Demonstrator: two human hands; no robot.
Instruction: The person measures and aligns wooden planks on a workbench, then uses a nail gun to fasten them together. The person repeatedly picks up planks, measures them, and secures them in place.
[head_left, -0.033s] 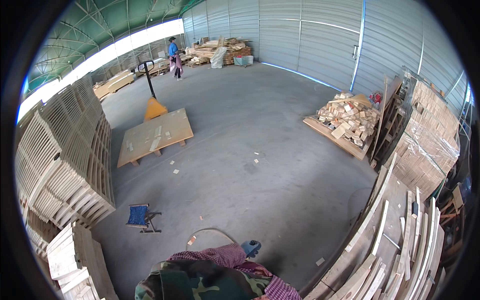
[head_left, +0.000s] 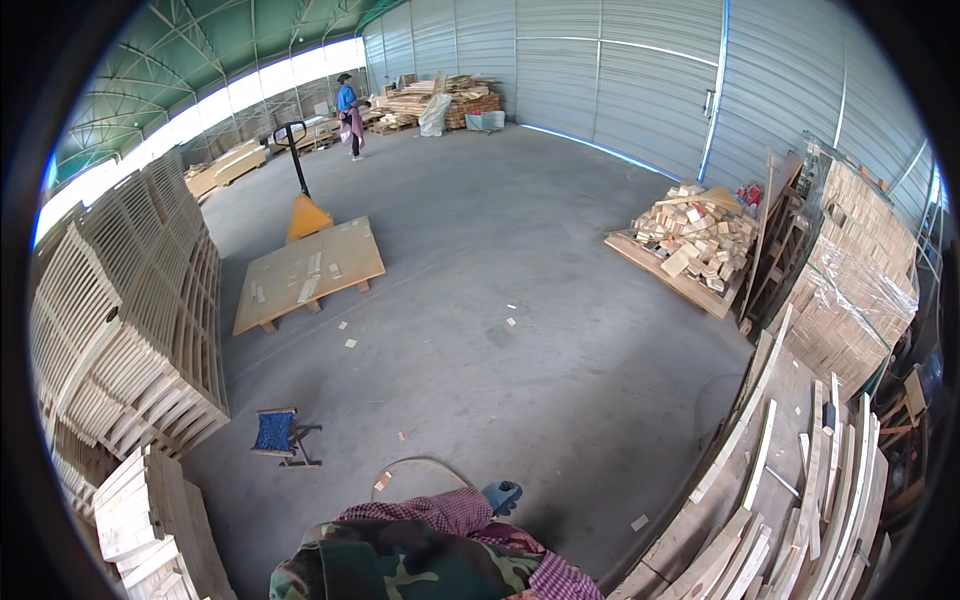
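Note:
My left arm, in a red-and-white checked sleeve (head_left: pixel 455 508), bends across my camouflage-patterned front (head_left: pixel 410 560). At its cuff is my left hand (head_left: pixel 503 497), which looks covered by a blue glove with dark patches. Its fingers are too small and blurred to read, and I cannot make out anything held in it. It is over the grey concrete floor. A second checked sleeve (head_left: pixel 565 580) shows at the lower edge, with my right hand out of sight. The nearest things are a thin curved strip (head_left: pixel 430 462) on the floor and a blue folding stool (head_left: pixel 273 432) to the left.
Tall stacks of wooden pallets (head_left: pixel 150 300) line the left. A yellow pallet jack (head_left: pixel 307 216) stands behind a low wooden platform (head_left: pixel 300 275). Offcuts (head_left: pixel 697 235) are heaped at right, with long boards (head_left: pixel 770 480) nearer me. Far off, a person in blue (head_left: pixel 347 100) stands by piled lumber.

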